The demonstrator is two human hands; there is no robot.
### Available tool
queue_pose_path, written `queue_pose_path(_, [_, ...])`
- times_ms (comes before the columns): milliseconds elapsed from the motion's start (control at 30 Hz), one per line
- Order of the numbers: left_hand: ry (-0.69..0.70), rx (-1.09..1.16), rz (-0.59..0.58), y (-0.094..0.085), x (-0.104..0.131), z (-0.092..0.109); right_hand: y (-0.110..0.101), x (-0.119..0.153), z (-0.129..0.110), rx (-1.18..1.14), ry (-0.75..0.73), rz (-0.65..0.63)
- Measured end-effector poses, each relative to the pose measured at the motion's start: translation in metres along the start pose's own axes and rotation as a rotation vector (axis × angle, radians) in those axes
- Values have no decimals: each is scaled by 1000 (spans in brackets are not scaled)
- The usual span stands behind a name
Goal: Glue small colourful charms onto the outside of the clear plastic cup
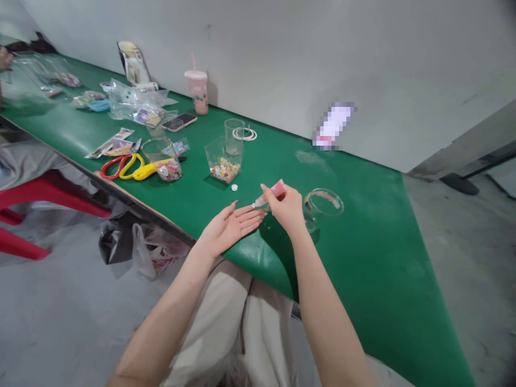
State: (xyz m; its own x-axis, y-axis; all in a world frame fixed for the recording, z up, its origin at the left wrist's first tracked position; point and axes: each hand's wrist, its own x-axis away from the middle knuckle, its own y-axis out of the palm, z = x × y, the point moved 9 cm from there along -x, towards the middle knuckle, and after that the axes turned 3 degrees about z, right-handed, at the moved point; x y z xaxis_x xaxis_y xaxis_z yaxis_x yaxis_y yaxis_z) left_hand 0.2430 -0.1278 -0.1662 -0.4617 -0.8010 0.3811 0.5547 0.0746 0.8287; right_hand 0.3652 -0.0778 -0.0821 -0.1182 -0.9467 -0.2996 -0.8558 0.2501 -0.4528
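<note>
My left hand (229, 228) lies palm up over the front of the green table, fingers stretched out. My right hand (288, 209) pinches a small pink and clear squeeze tube (278, 187), tilted so its white nozzle meets or hovers just over my left fingertips; I cannot tell which. A small white round cap (234, 187) rests on the table ahead of my left hand. Behind it stands a clear angular cup (223, 167) with small mixed-colour pieces in its bottom. Right of my right hand is a clear ring-shaped piece (326, 202) with coloured bits along its rim.
Red and yellow scissors (121, 167) lie left, by a tipped clear cup (168, 169) of colourful bits. Further back are a phone (179, 122), a pink drink cup (197, 91) and plastic bags (133, 99). A lit pixelated screen (334, 126) leans on the wall. Another person's hand (5, 59) shows far left.
</note>
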Motion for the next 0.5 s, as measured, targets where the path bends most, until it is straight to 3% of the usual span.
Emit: queue_pose_path(500, [5, -15, 41, -2, 2, 0, 7, -2, 15, -67, 108, -51])
